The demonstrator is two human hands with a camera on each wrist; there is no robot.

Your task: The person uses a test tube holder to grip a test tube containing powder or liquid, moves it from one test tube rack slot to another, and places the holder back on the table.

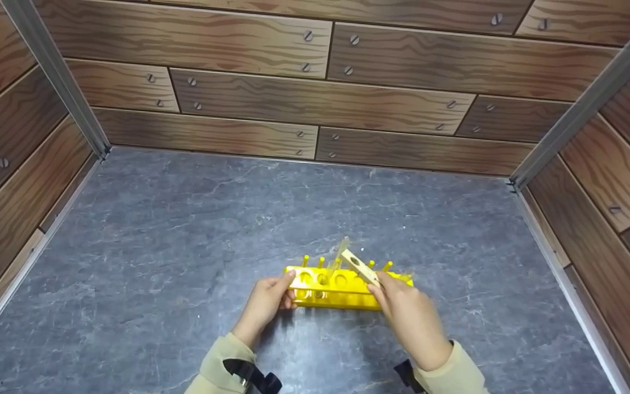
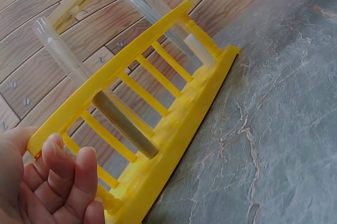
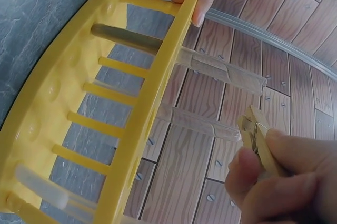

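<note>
Right grip (image 1: pixel 410 314) pinches a clothespin (image 1: pixel 361 267) above the rack (image 1: pixel 342 300), whose end left grip (image 1: pixel 266 300) holds.

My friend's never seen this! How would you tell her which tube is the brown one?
Start with the yellow rack, held at one end by the left hand. Near that hand, the brown tube sticks up through the top bar. Its lower part is dark brown, while the white tube is near the other end.
</note>
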